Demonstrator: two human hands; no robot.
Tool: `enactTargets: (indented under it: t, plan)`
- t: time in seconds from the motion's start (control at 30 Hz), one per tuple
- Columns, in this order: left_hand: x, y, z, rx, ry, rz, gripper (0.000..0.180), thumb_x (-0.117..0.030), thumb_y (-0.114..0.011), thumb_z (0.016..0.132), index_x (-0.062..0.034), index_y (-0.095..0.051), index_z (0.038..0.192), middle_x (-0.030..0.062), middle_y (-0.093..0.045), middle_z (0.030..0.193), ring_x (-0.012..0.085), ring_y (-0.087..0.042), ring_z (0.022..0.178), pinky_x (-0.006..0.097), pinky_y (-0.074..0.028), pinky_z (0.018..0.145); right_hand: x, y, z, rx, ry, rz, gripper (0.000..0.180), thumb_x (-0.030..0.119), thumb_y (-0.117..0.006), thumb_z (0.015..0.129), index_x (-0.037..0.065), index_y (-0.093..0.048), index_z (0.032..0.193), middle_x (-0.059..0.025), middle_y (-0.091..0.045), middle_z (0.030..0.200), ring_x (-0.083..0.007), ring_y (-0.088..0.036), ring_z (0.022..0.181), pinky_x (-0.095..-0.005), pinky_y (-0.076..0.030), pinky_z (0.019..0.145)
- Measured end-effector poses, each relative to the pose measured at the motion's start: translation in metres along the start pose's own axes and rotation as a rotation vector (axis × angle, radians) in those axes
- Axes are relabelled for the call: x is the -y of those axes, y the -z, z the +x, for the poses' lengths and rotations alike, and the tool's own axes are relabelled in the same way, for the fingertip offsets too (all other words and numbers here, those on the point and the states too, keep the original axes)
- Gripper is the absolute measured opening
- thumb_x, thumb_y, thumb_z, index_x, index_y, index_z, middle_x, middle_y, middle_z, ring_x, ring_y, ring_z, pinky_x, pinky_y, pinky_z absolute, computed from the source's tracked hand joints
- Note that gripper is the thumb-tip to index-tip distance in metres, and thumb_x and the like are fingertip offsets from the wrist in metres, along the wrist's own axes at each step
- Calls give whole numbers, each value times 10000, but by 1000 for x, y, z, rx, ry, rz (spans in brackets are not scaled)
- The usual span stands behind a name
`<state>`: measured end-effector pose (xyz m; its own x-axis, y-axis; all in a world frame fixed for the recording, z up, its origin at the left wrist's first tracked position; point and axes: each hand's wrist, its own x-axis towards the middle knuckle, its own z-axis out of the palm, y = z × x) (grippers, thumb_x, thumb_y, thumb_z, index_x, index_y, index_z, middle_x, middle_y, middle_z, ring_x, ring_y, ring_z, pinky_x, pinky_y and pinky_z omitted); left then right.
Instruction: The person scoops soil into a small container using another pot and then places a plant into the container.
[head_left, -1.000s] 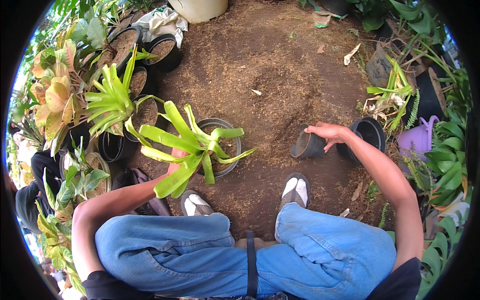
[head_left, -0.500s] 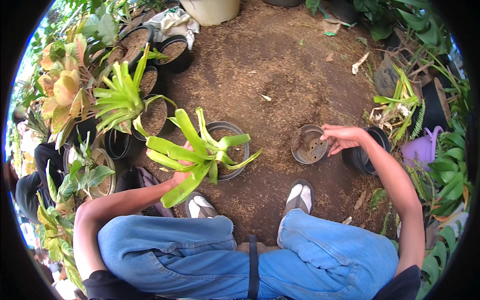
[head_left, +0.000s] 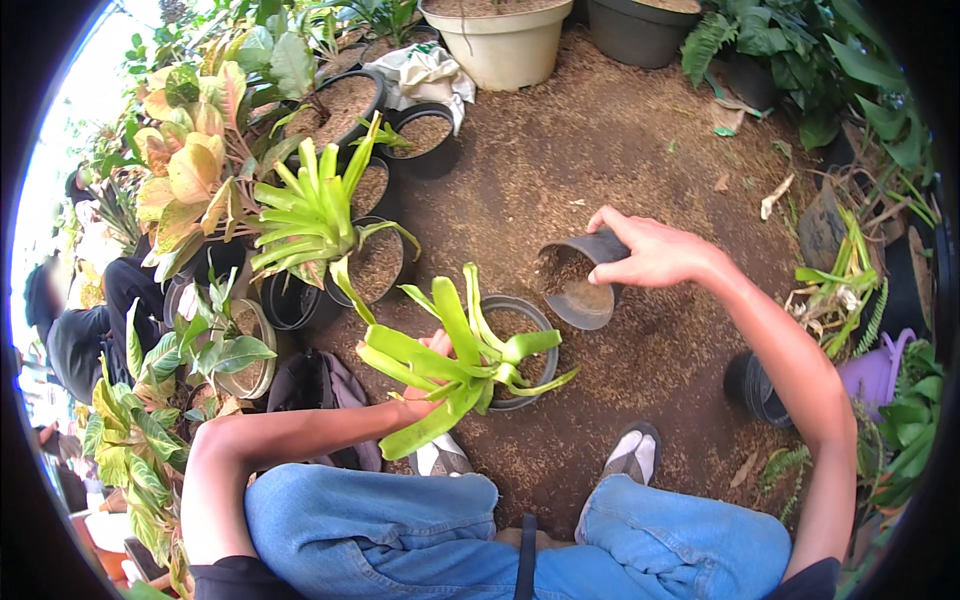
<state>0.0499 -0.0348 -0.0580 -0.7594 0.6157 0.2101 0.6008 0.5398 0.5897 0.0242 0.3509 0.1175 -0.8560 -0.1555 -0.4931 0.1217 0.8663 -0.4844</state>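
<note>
My left hand [head_left: 432,372] is closed on a bright green, strap-leaved plant [head_left: 458,318], partly hidden behind its leaves. The plant leans over a dark round pot [head_left: 541,312] with brown soil in it, on the ground before my feet. To the right of that pot, my right hand [head_left: 655,250] grips a small dark plastic pot [head_left: 596,246], thumb and fingers on its sides. This small pot is tilted, its mouth turned toward the lower left, with brown soil inside.
Soil-filled black pots [head_left: 425,160] and a similar plant [head_left: 315,215] line the left. A cream tub [head_left: 500,50] stands at the far side. Nested black pots [head_left: 752,388] and a purple container [head_left: 880,375] are at right. A person [head_left: 75,345] sits at far left.
My right hand has lifted the small pot away from me and tipped it onto its side. My left hand stays on the plant beside the soil-filled pot. The whole view has shifted.
</note>
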Motion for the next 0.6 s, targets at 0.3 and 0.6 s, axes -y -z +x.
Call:
enactTargets:
  t: [0.3,0.6]
  plan:
    - [-10,15,6,188,109,-88,317,-279,-750,844,-176,-623,1115,48,-575,1065,270,-520,962,435,-336,876,73,-46,3,-208,252,-348,817,363,-817,811,52,-417,1453,-351,-474,1309,-534,-568,1181,-621,-486,1002]
    - [-19,24,13,164,93,-99,325,-290,-752,841,-175,-604,1107,55,-570,1041,273,-529,967,448,-338,892,69,-59,2,-328,312,-404,821,360,-841,810,41,-437,1449,-313,-463,1316,-493,-533,1201,-603,-488,979]
